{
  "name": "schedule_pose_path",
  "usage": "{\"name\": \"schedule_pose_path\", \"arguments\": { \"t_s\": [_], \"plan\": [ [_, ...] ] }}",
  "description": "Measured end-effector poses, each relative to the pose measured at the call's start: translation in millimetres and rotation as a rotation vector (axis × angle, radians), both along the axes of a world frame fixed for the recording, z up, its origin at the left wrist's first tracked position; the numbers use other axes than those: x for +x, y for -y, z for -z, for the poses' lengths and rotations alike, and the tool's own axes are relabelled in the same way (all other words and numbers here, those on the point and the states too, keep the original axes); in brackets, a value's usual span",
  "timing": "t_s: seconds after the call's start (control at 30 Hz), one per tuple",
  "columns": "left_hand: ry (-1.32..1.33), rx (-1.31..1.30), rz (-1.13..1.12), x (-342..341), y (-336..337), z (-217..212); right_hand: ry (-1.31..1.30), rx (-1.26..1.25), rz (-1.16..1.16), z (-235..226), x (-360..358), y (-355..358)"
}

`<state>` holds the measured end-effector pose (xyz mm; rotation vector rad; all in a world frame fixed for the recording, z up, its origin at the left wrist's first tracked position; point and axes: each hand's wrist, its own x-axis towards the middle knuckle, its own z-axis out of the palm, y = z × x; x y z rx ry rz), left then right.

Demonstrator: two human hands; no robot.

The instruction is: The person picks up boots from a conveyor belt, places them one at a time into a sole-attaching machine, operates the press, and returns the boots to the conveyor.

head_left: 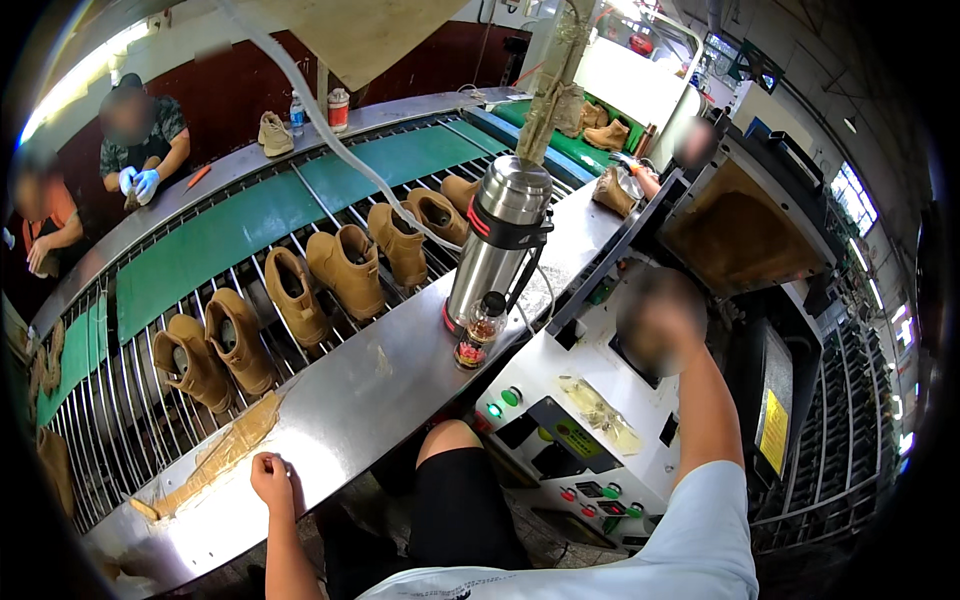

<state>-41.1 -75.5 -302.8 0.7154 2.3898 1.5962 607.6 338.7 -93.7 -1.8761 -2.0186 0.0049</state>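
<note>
- Far left, across the line: two other people sit at the far side. One in a camo top has blue gloves (140, 182) on and seems to be working on something small; the other, in orange, is half out of view. Not our person's hands, so leaving them be.
- On the roller conveyor (120, 420) there's a row of tan boots (300, 300), seven or so, standing upright on the rods and running diagonally up toward the flask. None is in anybody's hands here, and they look assembled but unlaced, so I'd guess they're just waiting their turn.
- Left hand (272, 478): resting on the steel bench (370, 400) near its front edge, fingers curled loosely inward, holding nothing that I can see. A patch of brownish tape (225, 450) stuck on the bench lies just beside it.
- Middle of the bench: a tall steel flask (497, 245) with a small dark bottle (480, 332) touching its base. Both untouched.
- Right hand (660, 320): raised over the white machine (580, 430) with the green and red buttons. It's blurred, so I can't tell whether the fingers are open or closed, or whether they have hold of anything.
- My read on progress: nothing's picked up and the boots are well apart from both hands, so handling a boot hasn't started.
- Far right: another worker's arm beside more boots (610, 190).
</note>
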Motion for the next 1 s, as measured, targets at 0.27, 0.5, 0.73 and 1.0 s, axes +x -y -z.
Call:
{"name": "schedule_pose_path", "arguments": {
  "t_s": [0.27,0.5,0.73,1.0],
  "plan": [
    [0.239,0.169,0.156,-5,11,11,-0.158,-0.227,0.144,-56,24,-15],
    [0.116,0.114,0.112,-2,9,12,-0.275,0.373,0.442,-43,-40,114],
    [-0.067,-0.040,0.103,11,-6,20,-0.733,0.614,0.367,25,-74,223],
    [0.808,0.369,0.597,137,-18,-109,-1.100,0.252,-0.269,29,-188,258]
  ]
}}
